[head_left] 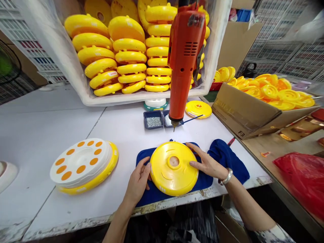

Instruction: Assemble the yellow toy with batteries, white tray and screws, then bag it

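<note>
A round yellow plastic disc (177,182) with a hole in its middle lies on a folded blue cloth (144,199) at the table's front edge. My left hand (138,180) grips its left rim, thumb at the edge and fingers partly hidden behind it. On the opposite side my right hand (209,164) holds the rim, thumb on top and fingers along the far edge. Above the disc hangs an orange electric screwdriver (181,67), its bit pointing down and apart from the disc. Behind the cloth sits a dark tray (154,122) of small metal screws.
White discs with orange dots (73,160) rest on a yellow one at left. A large white bin (141,98) of stacked yellow discs stands behind. A cardboard box (236,113) of yellow parts, a crumpled blue cloth (227,160) and a red bag (301,175) are at right.
</note>
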Demonstrator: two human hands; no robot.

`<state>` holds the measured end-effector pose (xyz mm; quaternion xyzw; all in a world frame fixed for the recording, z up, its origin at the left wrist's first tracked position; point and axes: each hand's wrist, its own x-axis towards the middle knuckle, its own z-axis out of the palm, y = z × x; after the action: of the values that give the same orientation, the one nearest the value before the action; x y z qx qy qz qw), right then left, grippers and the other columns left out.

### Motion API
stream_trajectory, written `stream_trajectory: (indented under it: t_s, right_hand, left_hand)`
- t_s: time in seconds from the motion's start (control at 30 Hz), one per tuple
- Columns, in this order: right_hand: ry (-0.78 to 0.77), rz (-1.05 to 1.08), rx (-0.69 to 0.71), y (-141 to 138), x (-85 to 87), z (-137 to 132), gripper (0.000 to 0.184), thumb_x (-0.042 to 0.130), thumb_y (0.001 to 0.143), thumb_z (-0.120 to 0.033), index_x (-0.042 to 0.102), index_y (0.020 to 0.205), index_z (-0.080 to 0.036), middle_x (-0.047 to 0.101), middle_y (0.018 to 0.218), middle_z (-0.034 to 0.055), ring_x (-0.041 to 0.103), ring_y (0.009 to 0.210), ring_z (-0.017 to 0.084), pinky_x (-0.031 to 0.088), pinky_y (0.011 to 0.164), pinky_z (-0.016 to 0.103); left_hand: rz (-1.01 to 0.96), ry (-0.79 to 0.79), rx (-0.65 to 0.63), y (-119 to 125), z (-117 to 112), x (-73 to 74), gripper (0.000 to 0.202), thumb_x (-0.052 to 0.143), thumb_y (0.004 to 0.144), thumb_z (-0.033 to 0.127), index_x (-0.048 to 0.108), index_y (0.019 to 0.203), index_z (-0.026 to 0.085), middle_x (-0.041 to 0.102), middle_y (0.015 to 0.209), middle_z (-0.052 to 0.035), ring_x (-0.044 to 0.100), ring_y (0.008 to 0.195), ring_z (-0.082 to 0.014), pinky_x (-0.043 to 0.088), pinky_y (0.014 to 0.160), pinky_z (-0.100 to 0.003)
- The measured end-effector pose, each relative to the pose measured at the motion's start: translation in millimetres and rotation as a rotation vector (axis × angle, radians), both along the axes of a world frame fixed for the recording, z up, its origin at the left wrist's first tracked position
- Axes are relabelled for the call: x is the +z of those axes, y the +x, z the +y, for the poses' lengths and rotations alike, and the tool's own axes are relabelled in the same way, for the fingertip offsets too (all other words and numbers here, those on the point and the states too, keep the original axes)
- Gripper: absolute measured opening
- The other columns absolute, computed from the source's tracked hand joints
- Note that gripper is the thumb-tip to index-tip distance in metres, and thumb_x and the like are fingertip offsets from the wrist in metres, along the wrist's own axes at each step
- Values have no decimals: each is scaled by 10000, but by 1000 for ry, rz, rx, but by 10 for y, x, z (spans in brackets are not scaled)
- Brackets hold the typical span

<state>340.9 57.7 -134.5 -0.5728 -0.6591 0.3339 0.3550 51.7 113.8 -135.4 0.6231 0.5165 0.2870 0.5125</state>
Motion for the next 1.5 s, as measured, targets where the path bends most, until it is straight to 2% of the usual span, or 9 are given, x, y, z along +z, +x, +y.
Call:
stream_trajectory:
  t_s: [0.13,0.37,0.53,0.7,0.87,1.03,1.23,1.37,1.5]
  right_hand:
    - [72,-33,-91,-78,-27,-184,623,466,931,-464,289,1474,-215,357,1492,124,335,1387,253,276,1161,469]
    - [240,-504,-177,-296,-40,-686,587,556,896,-437,409,1435,-259,321,1525,103,254,1418,328,236,1143,582]
    - [229,-151,20,-268,104,-940,370,338,994,-376,512,1319,-354,530,1382,15,373,1371,240,231,1156,547]
    - [253,-367,-130,-345,98,-855,508,531,924,-336,420,1415,-272,458,1446,86,313,1400,294,225,1133,596]
    - [165,-80,226,-567,218,-1010,399,425,966,-356,492,1357,-318,531,1386,46,490,1290,221,300,1148,474]
    - [295,-282,-145,-588,179,-1059,418,479,937,-200,493,1348,-276,543,1366,75,448,1321,229,260,1152,513]
    - [234,-81,235,-830,300,-992,360,536,919,-212,527,1274,-270,636,1225,40,563,1181,156,363,1104,349]
    - [266,204,-138,-577,423,-1116,96,526,925,-207,606,968,-239,676,892,14,642,875,130,508,807,239]
    - [330,215,-576,89,563,-1426,121,589,889,-274,589,801,-190,575,569,-21,528,471,91,415,453,183]
  left_hand:
    - [0,3,-11,-7,-22,18,652,452,887,575,450,1379,145,562,676,-3,513,445,-136,447,412,-244]
    - [142,181,-196,-92,-157,-76,903,679,748,551,280,1488,221,525,1255,-136,594,912,-256,530,685,-334]
    - [271,282,-276,-66,-202,-72,1031,705,720,567,139,1516,240,334,1494,-143,453,1250,-355,429,996,-475]
    - [294,341,-309,-47,-202,-100,1088,726,707,551,75,1519,230,253,1540,-150,295,1389,-343,305,1114,-498]
    - [288,370,-298,-32,-238,-135,1103,730,707,561,54,1513,230,246,1542,-151,271,1406,-313,256,1146,-492]
    - [289,387,-281,-25,-263,-137,1087,745,701,536,86,1504,219,262,1535,-149,279,1403,-305,265,1146,-489]
    - [286,382,-253,-27,-298,-145,1038,738,712,517,128,1495,215,275,1529,-148,307,1386,-304,289,1134,-490]
    - [272,292,-205,-63,-274,-45,897,631,773,552,212,1476,186,363,1461,-170,542,1164,-281,550,835,-390]
    - [249,330,33,-298,-99,-28,702,521,794,600,455,1313,132,584,1230,-160,659,884,-233,572,660,-324]
